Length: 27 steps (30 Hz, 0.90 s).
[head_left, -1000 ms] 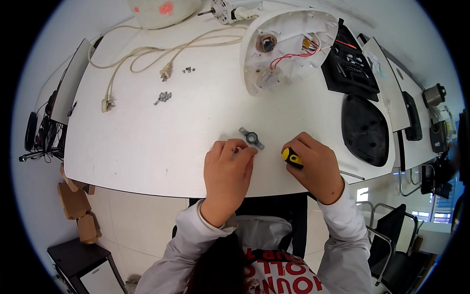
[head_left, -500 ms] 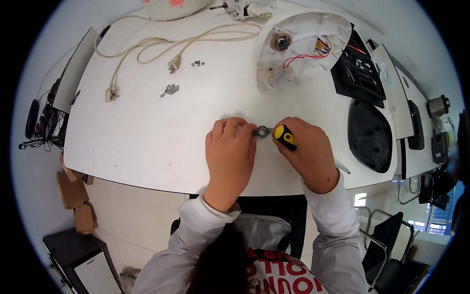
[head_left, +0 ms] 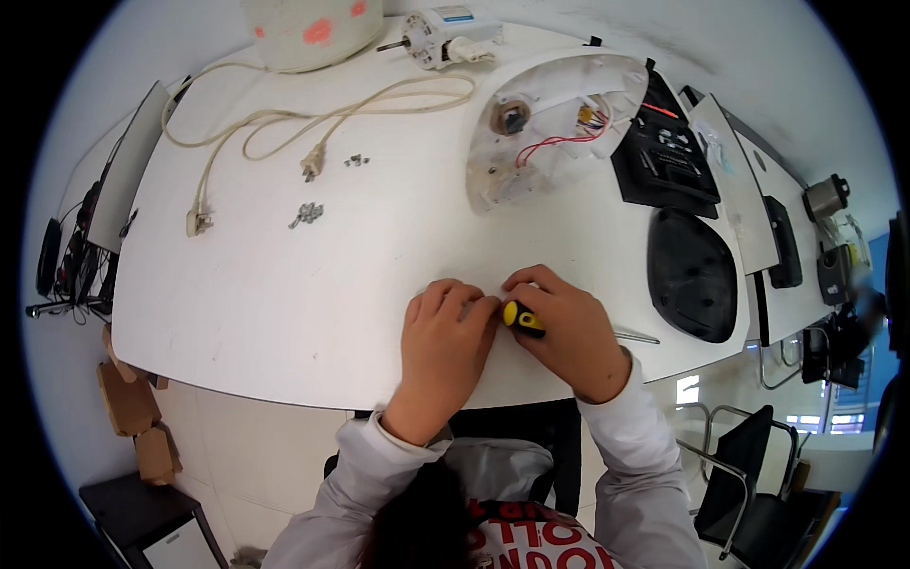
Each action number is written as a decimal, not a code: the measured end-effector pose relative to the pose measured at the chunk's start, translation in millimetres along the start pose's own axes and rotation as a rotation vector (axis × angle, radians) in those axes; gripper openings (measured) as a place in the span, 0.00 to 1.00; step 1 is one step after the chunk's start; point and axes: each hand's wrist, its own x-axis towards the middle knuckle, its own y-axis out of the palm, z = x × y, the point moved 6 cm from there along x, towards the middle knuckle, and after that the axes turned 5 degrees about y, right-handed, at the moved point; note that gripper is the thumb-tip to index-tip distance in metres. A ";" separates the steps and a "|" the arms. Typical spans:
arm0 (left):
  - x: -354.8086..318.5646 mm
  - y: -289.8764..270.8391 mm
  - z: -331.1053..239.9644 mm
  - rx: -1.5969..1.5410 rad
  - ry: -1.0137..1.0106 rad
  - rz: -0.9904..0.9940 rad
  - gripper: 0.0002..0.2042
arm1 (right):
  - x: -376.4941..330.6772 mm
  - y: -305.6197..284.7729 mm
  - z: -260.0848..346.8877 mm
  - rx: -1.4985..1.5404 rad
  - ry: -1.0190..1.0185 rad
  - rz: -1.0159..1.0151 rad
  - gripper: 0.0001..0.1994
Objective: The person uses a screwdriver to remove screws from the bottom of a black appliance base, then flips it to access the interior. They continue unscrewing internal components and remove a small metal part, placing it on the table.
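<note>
Near the front of the white table, my left hand [head_left: 444, 332] is closed, thumb and forefinger pressed together on something hidden. My right hand [head_left: 573, 332] meets it at the fingertips. Wrapped in the right fingers is a screwdriver [head_left: 524, 320] with a yellow and black handle, its handle end pointing toward my left hand. A thin metal rod [head_left: 637, 338] sticks out past the right hand's outer side; I cannot tell whether it is the screwdriver's shaft. Whatever lies between the fingertips is covered.
Screws lie in a pile [head_left: 306, 215] and a smaller group [head_left: 356, 160] on the left. Behind them are a cream power cord [head_left: 313, 161] and a motor [head_left: 438, 38]. A white housing [head_left: 559, 123] with red wires, a black tool case [head_left: 668, 161] and a black cover [head_left: 693, 275] stand right.
The view has shifted, so the table sits lower. My hands have drawn together, and the small round grey part seen between them is now hidden. The right hand keeps hold of the screwdriver.
</note>
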 end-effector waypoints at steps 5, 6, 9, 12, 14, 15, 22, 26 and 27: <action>-0.6 1.2 1.8 0.015 0.000 0.007 0.10 | -8.9 -5.0 2.2 -0.117 0.014 -0.080 0.16; -0.7 0.6 0.6 0.018 0.016 -0.003 0.10 | -11.8 -7.2 2.3 -0.140 0.018 -0.079 0.16; 1.6 -1.6 -2.7 0.013 0.020 0.002 0.10 | -18.4 -28.9 -5.6 -0.169 0.035 -0.168 0.17; 1.7 -1.6 -4.6 0.033 0.025 0.016 0.09 | -19.5 -71.5 -24.9 -0.218 0.065 -0.290 0.18; 0.3 -2.2 -3.3 0.038 0.013 0.019 0.09 | -10.0 -99.7 -39.1 -0.313 0.085 -0.312 0.15; 0.3 -1.1 -3.7 0.034 0.012 0.023 0.09 | -5.3 -111.9 -53.9 -0.356 0.081 -0.319 0.13; 1.1 1.3 -7.1 0.049 0.019 0.054 0.09 | 45.0 -169.6 -176.8 -0.252 0.212 -0.288 0.10; 1.1 2.4 -7.7 0.073 0.027 0.081 0.10 | 72.6 -156.6 -202.6 -0.322 0.168 -0.280 0.11; 0.8 3.0 -7.8 0.081 0.029 0.090 0.10 | 76.8 -154.5 -203.3 -0.323 0.177 -0.284 0.11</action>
